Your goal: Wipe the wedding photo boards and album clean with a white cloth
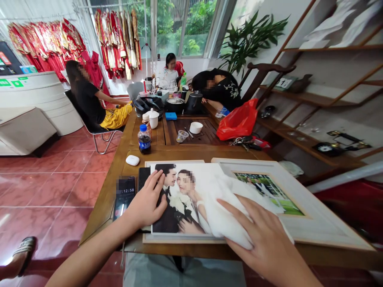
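Your left hand (149, 202) lies wide and flat, fingers spread on the left part of the large glossy wedding-couple photo print (187, 203), probably to keep it from sliding. Your right hand (263, 229) has a narrower grip, holding a soft, fluffy white wad of cloth (229, 217) between thumb and fingers over the print's right part, seemingly so cloth rather than skin meets the glossy face. The print lies face up on a pale wooden frame (182, 238) near your edge of the brown wooden surface (103, 209), likely for easy reach. The black smartphone (125, 195) sits left of the print, apparently leaving your working area free.
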Demonstrator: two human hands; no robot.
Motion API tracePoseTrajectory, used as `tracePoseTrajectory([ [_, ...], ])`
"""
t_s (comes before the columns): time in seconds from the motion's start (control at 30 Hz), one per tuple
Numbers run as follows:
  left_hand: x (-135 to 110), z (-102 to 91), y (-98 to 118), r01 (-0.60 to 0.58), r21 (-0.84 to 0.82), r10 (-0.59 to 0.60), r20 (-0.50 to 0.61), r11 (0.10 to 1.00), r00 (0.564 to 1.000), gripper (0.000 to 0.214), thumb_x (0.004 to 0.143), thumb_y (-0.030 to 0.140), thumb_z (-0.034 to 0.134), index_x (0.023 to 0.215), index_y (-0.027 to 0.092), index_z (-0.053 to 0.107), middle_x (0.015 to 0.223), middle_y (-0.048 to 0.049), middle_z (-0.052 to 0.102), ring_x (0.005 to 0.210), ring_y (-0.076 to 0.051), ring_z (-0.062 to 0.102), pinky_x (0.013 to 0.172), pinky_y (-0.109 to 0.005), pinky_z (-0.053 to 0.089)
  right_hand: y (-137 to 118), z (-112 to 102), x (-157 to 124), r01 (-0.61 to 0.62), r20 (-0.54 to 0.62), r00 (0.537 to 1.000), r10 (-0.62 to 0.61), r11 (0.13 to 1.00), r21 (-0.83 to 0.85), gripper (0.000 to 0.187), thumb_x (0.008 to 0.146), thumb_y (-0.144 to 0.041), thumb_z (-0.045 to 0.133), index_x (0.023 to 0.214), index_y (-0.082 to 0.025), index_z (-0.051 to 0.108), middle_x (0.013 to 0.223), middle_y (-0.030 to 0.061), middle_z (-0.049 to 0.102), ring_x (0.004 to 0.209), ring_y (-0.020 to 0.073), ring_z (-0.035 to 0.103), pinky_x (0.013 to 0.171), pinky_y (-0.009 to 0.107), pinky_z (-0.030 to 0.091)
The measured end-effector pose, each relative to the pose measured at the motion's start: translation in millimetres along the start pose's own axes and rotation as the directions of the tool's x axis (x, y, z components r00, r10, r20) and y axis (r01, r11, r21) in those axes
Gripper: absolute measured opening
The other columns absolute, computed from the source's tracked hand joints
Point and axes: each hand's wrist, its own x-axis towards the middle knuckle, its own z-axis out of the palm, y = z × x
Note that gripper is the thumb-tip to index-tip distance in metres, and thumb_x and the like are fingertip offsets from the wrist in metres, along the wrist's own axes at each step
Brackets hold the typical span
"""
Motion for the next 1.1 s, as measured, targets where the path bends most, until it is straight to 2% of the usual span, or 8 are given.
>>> tracePoseTrajectory([
  [0.2, 0.6, -1.3, 1.5, 0.015, 0.020, -0.015, 0.021, 1.000, 1.000, 0.060, 0.097, 0.023, 0.043, 0.153, 0.003, 0.034, 0.161, -0.0226, 0.031, 0.154, -0.033, 0.021, 0.124, -0.053, 0.029, -32.8, -0.5, 18.3, 0.067, 0.026, 0.997, -0.067, 0.998, 0.001, 0.077, 0.083, -0.040, 0.061, 0.155, -0.031, 0.037, 0.149, 0.0162, 0.048, 0.128, 0.0406, 0.049, 0.095, 0.055, 0.042],
  [0.37, 0.3, -0.7, 0.7, 0.003, -0.003, -0.003, 0.003, 1.000, 1.000, 0.061, 0.096, 0.022, 0.043, 0.154, 0.007, 0.034, 0.161, -0.0209, 0.031, 0.154, -0.032, 0.021, 0.124, -0.054, 0.030, -46.5, 1.2, 23.3, 0.136, 0.026, 0.990, -0.137, 0.989, 0.053, 0.077, 0.081, -0.042, 0.062, 0.154, -0.031, 0.040, 0.150, 0.0167, 0.049, 0.130, 0.0406, 0.047, 0.099, 0.057, 0.037],
  [0.57, -0.1, 0.1, 0.0, 0.003, -0.001, -0.003, 0.010, 1.000, 1.000, 0.061, 0.096, 0.022, 0.043, 0.154, 0.006, 0.033, 0.161, -0.0218, 0.031, 0.155, -0.033, 0.019, 0.124, -0.055, 0.029, -36.3, 2.8, 42.7, 0.076, 0.090, 0.992, -0.086, 0.991, 0.113, 0.071, 0.081, -0.041, 0.063, 0.149, -0.030, 0.047, 0.150, 0.0158, 0.049, 0.129, 0.0395, 0.048, 0.098, 0.057, 0.040],
  [0.8, 0.0, 0.0, -0.1, -0.006, 0.008, 0.006, 0.018, 1.000, 1.000, 0.060, 0.097, 0.023, 0.042, 0.154, 0.006, 0.032, 0.161, -0.0225, 0.030, 0.154, -0.033, 0.019, 0.124, -0.055, 0.029, -19.4, 11.2, 99.3, -0.001, 0.233, 0.972, -0.028, 0.992, 0.122, 0.064, 0.085, -0.039, 0.064, 0.147, -0.028, 0.050, 0.151, 0.0177, 0.048, 0.133, 0.0386, 0.046, 0.101, 0.060, 0.040],
  [1.0, 0.1, -0.1, -0.3, -0.007, 0.012, 0.007, 0.016, 1.000, 1.000, 0.060, 0.097, 0.022, 0.042, 0.155, 0.007, 0.032, 0.161, -0.0218, 0.030, 0.155, -0.033, 0.019, 0.123, -0.056, 0.030, -6.9, 17.3, 135.9, -0.055, 0.297, 0.955, 0.008, 0.987, 0.152, 0.066, 0.090, -0.058, 0.059, 0.148, -0.027, 0.048, 0.154, 0.0180, 0.043, 0.137, 0.0378, 0.043, 0.104, 0.057, 0.038],
  [1.1, 0.7, -0.6, 0.0, -0.007, 0.013, 0.007, 0.030, 1.000, 1.000, 0.061, 0.097, 0.022, 0.042, 0.154, 0.003, 0.032, 0.161, -0.0237, 0.030, 0.155, -0.034, 0.018, 0.123, -0.055, 0.029, -8.0, 21.5, 145.4, -0.057, 0.287, 0.958, 0.012, 0.987, 0.150, 0.065, 0.092, -0.058, 0.055, 0.148, -0.026, 0.047, 0.153, 0.0192, 0.043, 0.136, 0.0385, 0.043, 0.103, 0.058, 0.038],
])
